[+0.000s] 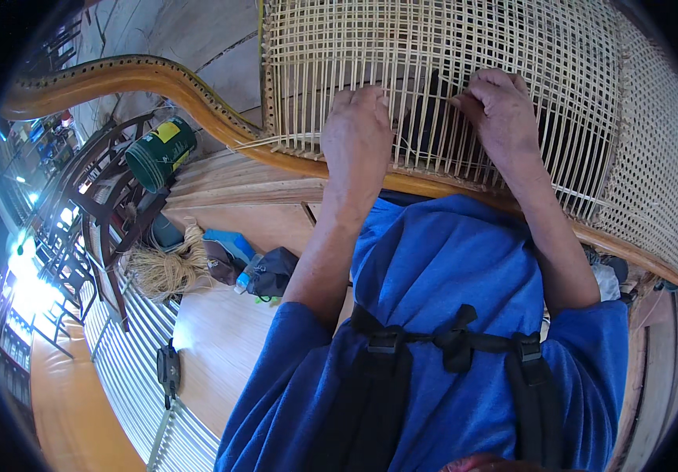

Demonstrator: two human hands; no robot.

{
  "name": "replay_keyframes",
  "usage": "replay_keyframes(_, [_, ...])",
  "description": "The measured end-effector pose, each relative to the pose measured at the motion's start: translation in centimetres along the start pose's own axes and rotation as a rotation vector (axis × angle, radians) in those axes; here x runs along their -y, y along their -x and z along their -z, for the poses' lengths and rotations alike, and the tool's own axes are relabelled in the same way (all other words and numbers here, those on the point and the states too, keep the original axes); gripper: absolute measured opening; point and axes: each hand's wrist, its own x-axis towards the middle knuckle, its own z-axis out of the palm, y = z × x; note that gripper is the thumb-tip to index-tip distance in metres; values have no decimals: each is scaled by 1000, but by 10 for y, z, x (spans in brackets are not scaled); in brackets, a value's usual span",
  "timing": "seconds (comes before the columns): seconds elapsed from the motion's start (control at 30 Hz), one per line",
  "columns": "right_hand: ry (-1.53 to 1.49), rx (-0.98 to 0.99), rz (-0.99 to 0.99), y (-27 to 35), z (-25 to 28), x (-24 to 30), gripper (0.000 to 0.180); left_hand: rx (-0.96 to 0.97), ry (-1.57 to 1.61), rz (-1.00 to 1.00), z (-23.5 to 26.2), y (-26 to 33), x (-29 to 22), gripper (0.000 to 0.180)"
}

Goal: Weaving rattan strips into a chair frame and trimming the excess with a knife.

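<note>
A woven cane panel [449,47] stretches across a curved wooden frame [425,185] in front of me. Its far and right parts are meshed closely, while loose parallel strands run down toward the near rail. Over the left part of these strands, my left hand [357,138] is closed, its fingers curled onto a cane strand. My right hand [502,118] pinches a cane strand between thumb and forefinger, farther right on the panel. The fingertips of the left hand are partly hidden. Dark gaps show beneath the weave between my hands.
At left, the frame's curved arm [134,75] has a row of drilled holes. Below it are a green can [158,153], dark wooden chair parts [103,189], a bundle of cane fibre [167,267] and a dark bag [272,271]. A black pouch-like object [167,370] lies lower left.
</note>
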Motion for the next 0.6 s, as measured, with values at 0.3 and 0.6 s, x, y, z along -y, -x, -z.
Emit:
replay_keyframes(0.3, [31,16,31,-1,4,0,12,14,-49,-214,-3,-12,9,16])
replay_keyframes(0.6, [69,39,-72,-2,7,15,14,0,22,-86,14,-13,12,15])
